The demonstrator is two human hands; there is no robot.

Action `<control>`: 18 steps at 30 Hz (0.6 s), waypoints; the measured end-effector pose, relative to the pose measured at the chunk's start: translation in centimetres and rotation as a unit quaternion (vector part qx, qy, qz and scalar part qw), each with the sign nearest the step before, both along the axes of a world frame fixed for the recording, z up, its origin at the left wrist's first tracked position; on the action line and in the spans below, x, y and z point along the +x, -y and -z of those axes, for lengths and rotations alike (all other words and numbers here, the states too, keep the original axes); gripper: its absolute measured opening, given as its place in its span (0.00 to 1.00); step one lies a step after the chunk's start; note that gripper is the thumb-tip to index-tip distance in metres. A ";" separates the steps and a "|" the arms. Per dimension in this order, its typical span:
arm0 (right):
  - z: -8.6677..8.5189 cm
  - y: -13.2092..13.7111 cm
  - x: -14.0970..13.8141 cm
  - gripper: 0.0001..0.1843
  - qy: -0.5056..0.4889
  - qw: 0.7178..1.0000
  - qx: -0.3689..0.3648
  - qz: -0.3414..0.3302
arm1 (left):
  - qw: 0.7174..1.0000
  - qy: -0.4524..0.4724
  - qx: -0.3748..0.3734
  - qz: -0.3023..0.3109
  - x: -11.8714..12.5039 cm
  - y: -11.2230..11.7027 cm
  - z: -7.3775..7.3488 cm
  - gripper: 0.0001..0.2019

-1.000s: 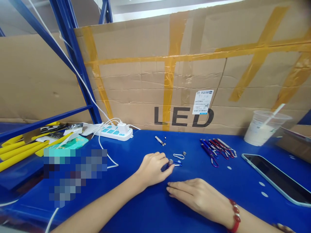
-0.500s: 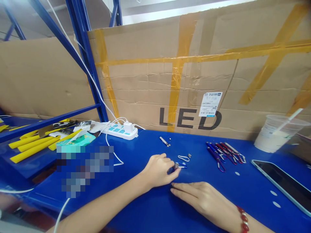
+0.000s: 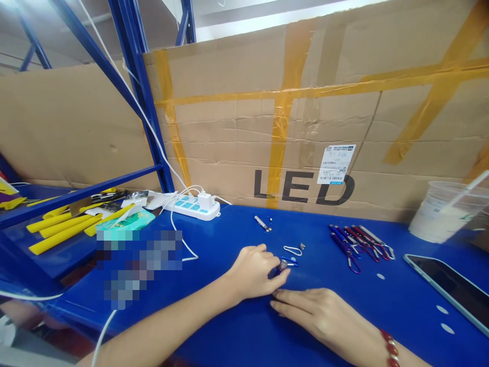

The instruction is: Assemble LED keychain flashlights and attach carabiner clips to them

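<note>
My left hand point(image 3: 254, 275) is curled on the blue tabletop, closed round a small penlight whose silvery metal end point(image 3: 282, 265) shows between thumb and fingers. A blue carabiner clip point(image 3: 292, 262) lies right beside that end; whether the two are joined is unclear. Just below, my right hand point(image 3: 319, 308) has its fingers pressed together, with the fingertips close to my left thumb. What they pinch, if anything, is hidden. Beyond my hands lie a silver carabiner point(image 3: 292, 251), a small metal cap point(image 3: 302, 246) and a silver tube point(image 3: 261, 223) with button cells point(image 3: 269, 229) at its end.
Several penlights with carabiners point(image 3: 353, 244) lie in a row to the right, near a phone point(image 3: 451, 290) and a plastic cup point(image 3: 439, 214). A power strip point(image 3: 196, 206) with white cables stands at the back left. Cardboard point(image 3: 237, 132) walls the far edge.
The view has shifted slightly, so the scene sits a little further right. Both hands keep nearly the same pose, and the metal end in my left hand is tilted slightly differently.
</note>
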State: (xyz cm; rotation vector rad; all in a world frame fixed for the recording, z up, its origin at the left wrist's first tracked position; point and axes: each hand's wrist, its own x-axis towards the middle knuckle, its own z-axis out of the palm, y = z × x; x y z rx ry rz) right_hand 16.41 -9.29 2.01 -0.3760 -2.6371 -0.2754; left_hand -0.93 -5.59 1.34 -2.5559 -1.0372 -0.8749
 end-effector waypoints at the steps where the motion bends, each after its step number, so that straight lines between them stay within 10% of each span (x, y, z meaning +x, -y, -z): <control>1: 0.1 0.0 0.1 0.20 0.003 1.000 -0.002 0.000 | 1.000 -0.001 -0.001 0.000 0.0 0.0 0.0 0.16; 18: 0.0 -0.1 0.1 0.18 -0.050 0.999 0.007 0.016 | 0.999 0.024 0.026 -0.002 -0.2 0.1 -0.1 0.14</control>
